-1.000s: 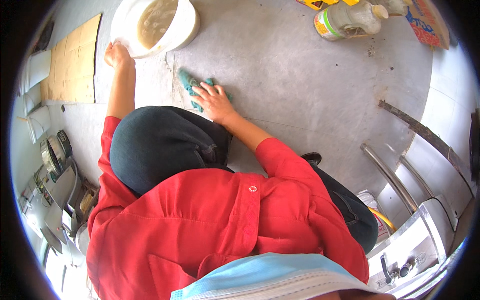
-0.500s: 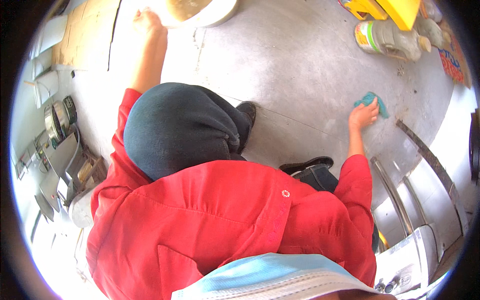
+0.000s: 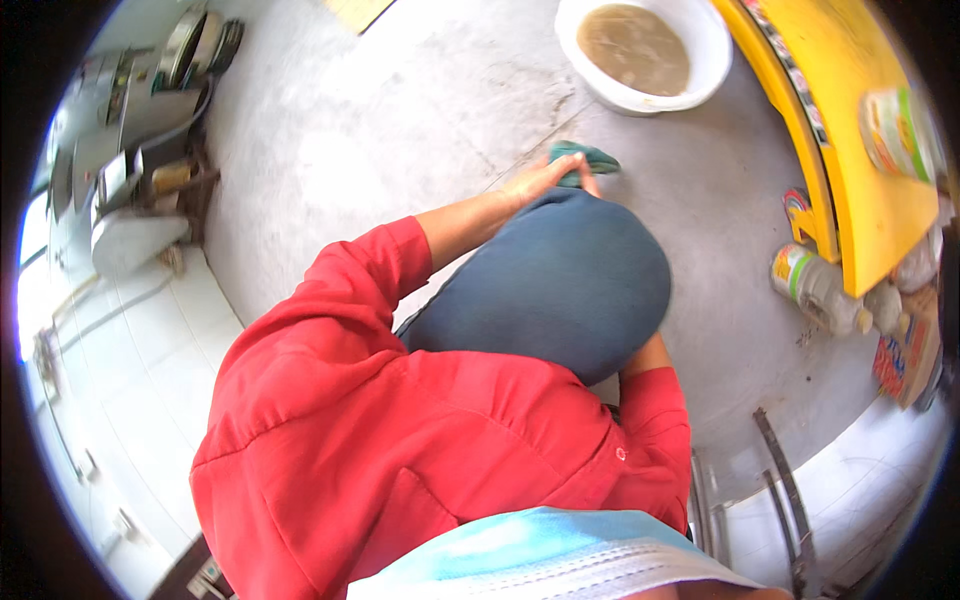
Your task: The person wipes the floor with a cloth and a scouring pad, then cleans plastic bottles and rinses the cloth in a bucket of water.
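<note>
A green cloth [image 3: 592, 158] is bunched beyond my raised knee, close above the grey floor. My left hand [image 3: 540, 182] reaches across to it, its fingers closed on the cloth and somewhat blurred. My right forearm [image 3: 650, 355] passes behind the knee in dark blue trousers [image 3: 560, 280], which hides most of my right hand. A finger [image 3: 588, 178] shows at the knee's top edge beside the cloth; I cannot tell which hand it belongs to.
A white basin [image 3: 708, 60] of murky brown water stands ahead. At right are a yellow plastic stool [image 3: 870, 200], a clear bottle [image 3: 815, 285] and a cardboard box [image 3: 905, 355]. Metal rails [image 3: 785, 490] lie near right; cookware [image 3: 185, 50] is far left.
My left hand has come from the far left to the cloth. The cloth and my right arm have moved in from the right, behind the knee. The view has turned left.
</note>
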A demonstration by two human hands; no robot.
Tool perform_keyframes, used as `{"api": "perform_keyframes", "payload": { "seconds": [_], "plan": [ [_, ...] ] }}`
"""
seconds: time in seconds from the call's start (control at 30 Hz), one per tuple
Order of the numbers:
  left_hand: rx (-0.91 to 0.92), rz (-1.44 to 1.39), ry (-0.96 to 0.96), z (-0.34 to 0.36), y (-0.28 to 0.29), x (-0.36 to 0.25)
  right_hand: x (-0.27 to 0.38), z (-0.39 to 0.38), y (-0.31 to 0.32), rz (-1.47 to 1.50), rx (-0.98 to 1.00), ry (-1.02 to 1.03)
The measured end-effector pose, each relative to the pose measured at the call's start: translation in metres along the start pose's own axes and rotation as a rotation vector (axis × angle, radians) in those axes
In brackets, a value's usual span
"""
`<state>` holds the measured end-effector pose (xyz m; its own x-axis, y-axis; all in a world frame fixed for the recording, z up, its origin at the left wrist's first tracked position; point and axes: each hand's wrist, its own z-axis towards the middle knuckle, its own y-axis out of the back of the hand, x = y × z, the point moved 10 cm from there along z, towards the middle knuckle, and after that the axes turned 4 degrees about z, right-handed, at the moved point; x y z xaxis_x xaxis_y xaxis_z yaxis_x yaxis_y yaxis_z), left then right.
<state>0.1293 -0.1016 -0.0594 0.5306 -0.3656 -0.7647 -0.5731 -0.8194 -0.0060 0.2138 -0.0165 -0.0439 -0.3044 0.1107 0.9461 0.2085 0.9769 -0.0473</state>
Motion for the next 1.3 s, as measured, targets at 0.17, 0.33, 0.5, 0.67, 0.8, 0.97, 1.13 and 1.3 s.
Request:
{"api": "perform_keyframes", "payload": {
  "seconds": [0.17,0.33,0.5,0.67,0.8,0.97,1.13,1.3],
  "plan": [
    [-0.275,-0.222,0.053,-0.068,0.090,0.046,-0.067,0.019,0.008,-0.162,0.281,-0.106],
    [-1.096,0.351,-0.130,-0.169,0.259,0.122,-0.041,-0.017,0.142,-0.174,-0.164,-0.233],
    [-1.079,0.864,0.225,-0.175,0.259,0.205,-0.072,-0.044,0.193,-0.157,-0.292,-0.296],
    [-0.177,1.278,-0.406,-0.087,0.069,0.119,-0.117,-0.085,0.191,-0.064,-0.370,-0.461],
    [0.193,1.393,-1.293,-0.018,-0.021,0.070,-0.121,-0.090,0.181,-0.026,-0.304,-0.493],
    [-0.582,1.614,-0.639,0.160,0.082,-0.073,-0.057,-0.072,0.199,-0.264,-0.298,-0.337],
    [-0.825,1.168,-0.439,0.208,0.234,-0.162,-0.033,-0.062,0.218,-0.280,-0.332,-0.342],
    [-1.177,0.865,-0.757,0.033,0.306,-0.081,-0.054,-0.055,0.211,-0.261,-0.326,-0.360]
  ]
}}
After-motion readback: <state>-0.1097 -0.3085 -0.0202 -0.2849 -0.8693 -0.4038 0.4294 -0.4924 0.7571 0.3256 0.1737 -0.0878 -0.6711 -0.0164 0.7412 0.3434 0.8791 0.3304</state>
